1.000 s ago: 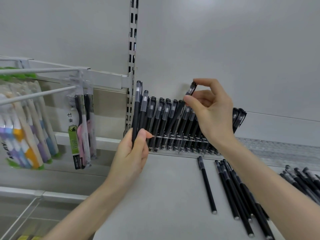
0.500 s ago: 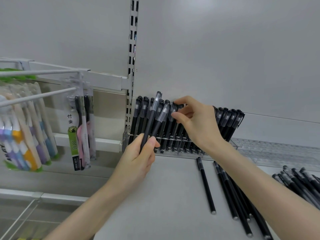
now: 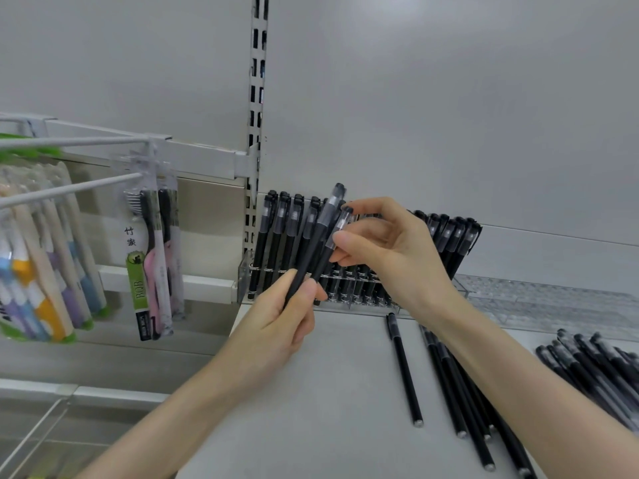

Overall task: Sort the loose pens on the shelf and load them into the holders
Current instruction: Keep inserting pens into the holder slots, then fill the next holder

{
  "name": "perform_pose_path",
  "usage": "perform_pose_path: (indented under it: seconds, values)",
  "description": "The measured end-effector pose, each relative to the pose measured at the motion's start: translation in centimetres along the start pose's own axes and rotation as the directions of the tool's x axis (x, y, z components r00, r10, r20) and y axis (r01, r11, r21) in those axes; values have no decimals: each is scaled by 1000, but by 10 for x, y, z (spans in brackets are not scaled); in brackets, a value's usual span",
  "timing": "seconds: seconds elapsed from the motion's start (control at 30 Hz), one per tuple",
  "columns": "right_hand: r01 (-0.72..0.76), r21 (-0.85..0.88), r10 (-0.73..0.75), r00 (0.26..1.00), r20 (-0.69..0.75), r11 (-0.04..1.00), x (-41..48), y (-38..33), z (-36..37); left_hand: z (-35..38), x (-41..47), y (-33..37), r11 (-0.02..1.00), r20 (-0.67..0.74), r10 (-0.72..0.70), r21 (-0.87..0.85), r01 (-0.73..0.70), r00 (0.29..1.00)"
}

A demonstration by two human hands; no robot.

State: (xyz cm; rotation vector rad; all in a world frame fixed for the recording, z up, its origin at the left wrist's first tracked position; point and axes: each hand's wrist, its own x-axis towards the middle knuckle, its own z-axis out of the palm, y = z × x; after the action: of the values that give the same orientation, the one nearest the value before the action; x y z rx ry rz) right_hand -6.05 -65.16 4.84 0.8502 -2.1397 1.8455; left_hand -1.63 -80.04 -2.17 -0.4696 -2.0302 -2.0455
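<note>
Loading step: the left hand (image 3: 276,326) grips two pens (image 3: 311,247) by the lower barrels, fingers (image 3: 280,292) curled round them, while the right hand (image 3: 390,257) pinches one cap. Next, I judge: find a free slot in the holder (image 3: 243,271) at 12 o'clock and seat it tip-down. Loose pens (image 3: 404,368) lie on the shelf (image 3: 328,392) at 5 o'clock.

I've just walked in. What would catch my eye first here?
Two hands meet mid-frame: the left hand grips two black pens while the right hand pinches one by its cap. Behind them a clear holder is packed with pens; loose pens lie on the shelf at right, and toothbrush packs hang left.
</note>
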Motion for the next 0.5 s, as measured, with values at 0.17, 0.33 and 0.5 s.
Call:
perform_pose_path:
  seconds: [0.17, 0.33, 0.5]
  values:
    - [-28, 44, 27, 999, 17, 999, -5, 0, 0, 0, 1, -3, 1000, 1, 4, 0, -4, 1000]
    - [-58, 137, 67, 995, -67, 989, -8, 0, 2, 1, 0, 0, 998, 5, 56, 0, -56, 998]
    - [-94, 160, 107, 991, -77, 983, -8, 1, 1, 0, 1, -6, 995, 14, 71, 69, -72, 997]
